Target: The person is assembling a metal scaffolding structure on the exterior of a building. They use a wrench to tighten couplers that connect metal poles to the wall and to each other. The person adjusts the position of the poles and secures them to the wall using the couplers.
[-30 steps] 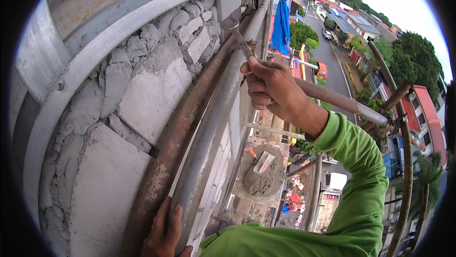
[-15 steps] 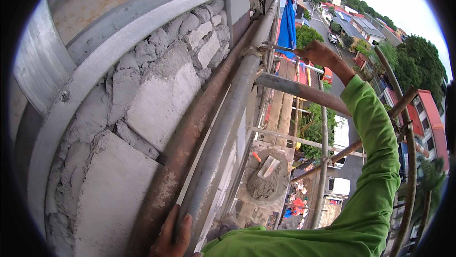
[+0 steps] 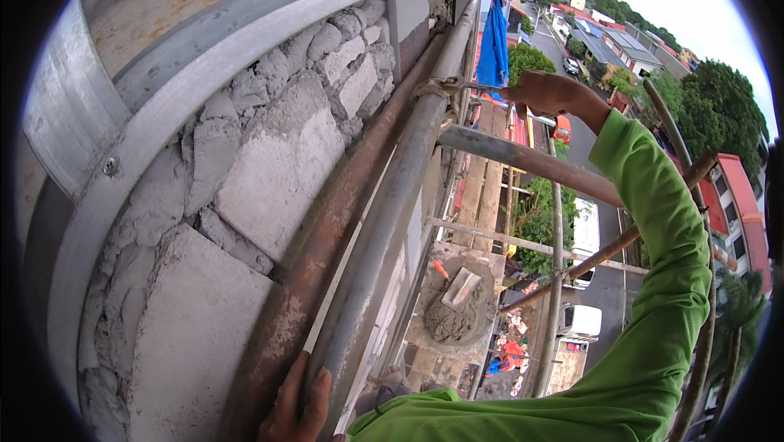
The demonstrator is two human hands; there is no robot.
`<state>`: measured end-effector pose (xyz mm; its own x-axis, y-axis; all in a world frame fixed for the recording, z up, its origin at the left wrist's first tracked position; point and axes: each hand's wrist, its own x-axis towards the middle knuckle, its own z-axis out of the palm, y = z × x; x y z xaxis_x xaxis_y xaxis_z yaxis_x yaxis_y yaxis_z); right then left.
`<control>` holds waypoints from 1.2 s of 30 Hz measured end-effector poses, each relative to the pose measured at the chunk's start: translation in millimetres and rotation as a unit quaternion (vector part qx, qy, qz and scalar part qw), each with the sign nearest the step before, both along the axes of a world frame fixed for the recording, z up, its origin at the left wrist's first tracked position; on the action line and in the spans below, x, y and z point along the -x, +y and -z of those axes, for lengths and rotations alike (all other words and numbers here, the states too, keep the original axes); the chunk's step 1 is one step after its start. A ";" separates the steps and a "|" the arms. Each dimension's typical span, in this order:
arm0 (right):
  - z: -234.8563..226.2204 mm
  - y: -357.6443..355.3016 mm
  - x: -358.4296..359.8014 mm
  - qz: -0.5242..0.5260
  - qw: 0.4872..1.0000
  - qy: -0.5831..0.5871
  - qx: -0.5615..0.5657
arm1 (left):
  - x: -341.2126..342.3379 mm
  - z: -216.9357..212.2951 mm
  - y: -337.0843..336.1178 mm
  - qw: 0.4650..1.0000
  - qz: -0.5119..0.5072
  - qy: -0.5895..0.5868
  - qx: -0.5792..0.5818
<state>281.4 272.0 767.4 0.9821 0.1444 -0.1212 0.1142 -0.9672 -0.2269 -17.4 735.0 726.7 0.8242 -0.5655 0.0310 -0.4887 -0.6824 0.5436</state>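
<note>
My right hand [image 3: 549, 92], at the end of a raised green sleeve, is closed around the handle of a thin metal wrench [image 3: 482, 86]. The wrench's far end meets a scaffold clamp [image 3: 438, 87] fixed around a grey steel pipe [image 3: 384, 254]. Low in the view, my left hand [image 3: 298, 409] is wrapped around the lower part of that pipe, with thumb and fingertips showing. A rusty brown pipe [image 3: 306, 299] runs alongside, close to the block wall [image 3: 282, 160].
A curved metal channel [image 3: 220, 50] crosses the wall at left. Below, a trowel [image 3: 461, 289] lies in wet mortar [image 3: 449, 323] on a board, near planks [image 3: 482, 180]. A crossing pipe [image 3: 531, 164] passes under my right arm. The street [image 3: 600, 254] lies far below.
My right hand has shifted slightly upward with the wrench, whose handle now lies more level. My right forearm and elbow have swung to the right. The left hand stays put.
</note>
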 end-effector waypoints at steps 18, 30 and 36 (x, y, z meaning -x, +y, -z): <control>53.4 190.7 57.4 0.155 0.505 0.008 -0.849 | -7.9 8.3 3.8 0.998 0.045 0.010 -0.035; 27.6 30.7 58.5 0.106 0.863 -0.021 -0.493 | -8.9 7.3 5.3 0.998 0.038 0.051 -0.009; 19.7 -9.2 35.6 0.152 0.950 0.023 -0.272 | -5.6 -7.9 -8.4 0.999 0.028 -0.031 0.024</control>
